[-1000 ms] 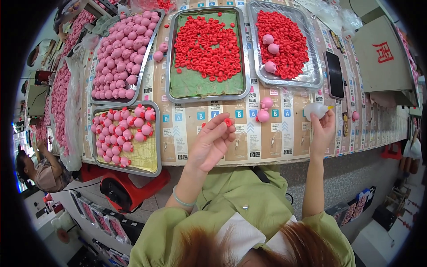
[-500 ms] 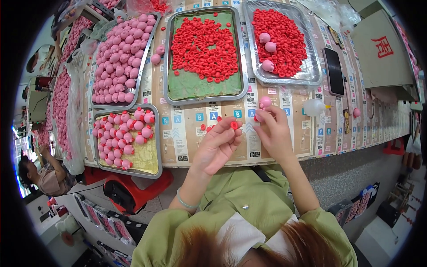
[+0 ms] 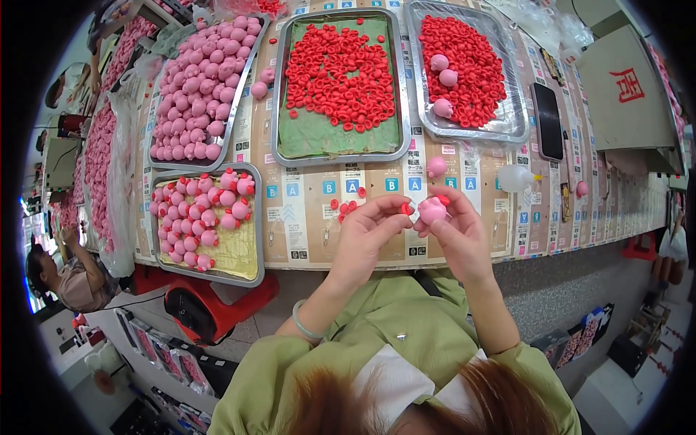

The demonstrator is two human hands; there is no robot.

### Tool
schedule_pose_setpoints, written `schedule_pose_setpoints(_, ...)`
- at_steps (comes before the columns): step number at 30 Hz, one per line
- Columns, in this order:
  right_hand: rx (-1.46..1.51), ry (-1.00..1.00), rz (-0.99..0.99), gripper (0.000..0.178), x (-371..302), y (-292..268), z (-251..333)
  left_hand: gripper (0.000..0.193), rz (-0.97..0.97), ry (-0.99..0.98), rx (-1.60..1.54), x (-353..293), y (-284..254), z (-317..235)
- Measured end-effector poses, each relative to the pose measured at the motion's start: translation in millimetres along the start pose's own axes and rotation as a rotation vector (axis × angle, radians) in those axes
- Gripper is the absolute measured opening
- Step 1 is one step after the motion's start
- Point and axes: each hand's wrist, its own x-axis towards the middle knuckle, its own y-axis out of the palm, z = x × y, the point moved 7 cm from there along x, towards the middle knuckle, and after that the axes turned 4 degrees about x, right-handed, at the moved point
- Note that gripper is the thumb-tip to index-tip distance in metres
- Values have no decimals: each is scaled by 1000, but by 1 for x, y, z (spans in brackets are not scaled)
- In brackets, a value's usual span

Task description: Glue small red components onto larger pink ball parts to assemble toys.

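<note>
Between the fingertips of my left hand (image 3: 360, 238) is a small red cup-shaped piece (image 3: 405, 209), pinched close to the other hand. My right hand (image 3: 467, 238) grips a round pink figure (image 3: 433, 210) that has a red piece on its upper side. The two hands almost meet above the front of the table. Just beyond them another pink figure (image 3: 436, 167) rests on the table. A few loose red pieces (image 3: 344, 209) lie to the left of my left hand's fingers.
A green-lined tray (image 3: 341, 154) of red pieces stands behind my hands. Right of it, a clear-wrapped tray (image 3: 475, 135) holds red pieces and pink figures. Leftward are a pink-figure tray (image 3: 235, 109) and a yellow-lined tray (image 3: 243, 261). A glue bottle (image 3: 513, 178) and phone (image 3: 547, 122) lie rightward.
My left hand has turned and moved right, bringing the red piece towards the right hand. My right hand has drawn nearer and turned, and the pink figure in it now shows.
</note>
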Motion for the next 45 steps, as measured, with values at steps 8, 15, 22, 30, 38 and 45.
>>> schedule_pose_setpoints(8, -154, -98, -24, 38, -3, 7, 8, 23, -1, 128, 218, -5, 10, -17)
schedule_pose_setpoints(15, -137, -34, -23, 35, -6, 7, 6, 21, -8, 316, 564, -10, 12, -30)
schedule_pose_setpoints(22, -208, -82, -3, 37, -6, -5, 17, 21, -25, 256, 602, -11, 22, -30)
schedule_pose_setpoints(30, -482, -303, 106, 45, -15, 9, 36, 51, 409, -436, -590, -20, 57, 5)
schedule_pose_setpoints(38, -1144, -853, 63, 44, -28, 38, 58, 46, 428, -146, -243, -21, 47, -4)
schedule_pose_setpoints(45, -1163, -926, 75, 43, -35, 41, 61, 44, 437, -164, -241, -24, 45, -1)
